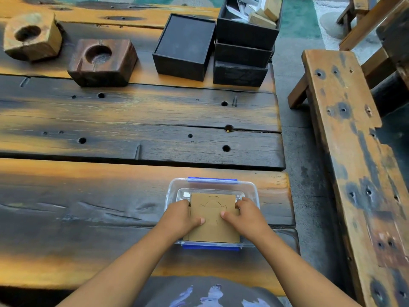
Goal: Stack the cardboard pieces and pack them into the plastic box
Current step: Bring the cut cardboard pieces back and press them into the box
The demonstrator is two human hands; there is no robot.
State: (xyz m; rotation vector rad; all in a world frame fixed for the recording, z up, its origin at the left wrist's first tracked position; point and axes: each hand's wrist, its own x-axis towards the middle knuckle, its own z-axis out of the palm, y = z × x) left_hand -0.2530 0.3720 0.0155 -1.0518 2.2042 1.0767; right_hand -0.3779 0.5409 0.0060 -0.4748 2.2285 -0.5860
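Worktop (110,207): scorched timber planks, carrying a clear plastic box (252,191) with blue clips at its near right edge. Cardboard pieces (213,227): one flush stack over the box's open mouth, long axis running away from the person, far edge dipping inside, near edge riding at the rim. Left hand (182,217) and right hand (245,216): each grip pinches a side of the stack, thumbs on top; both equally near, so the stack likely goes straight down.
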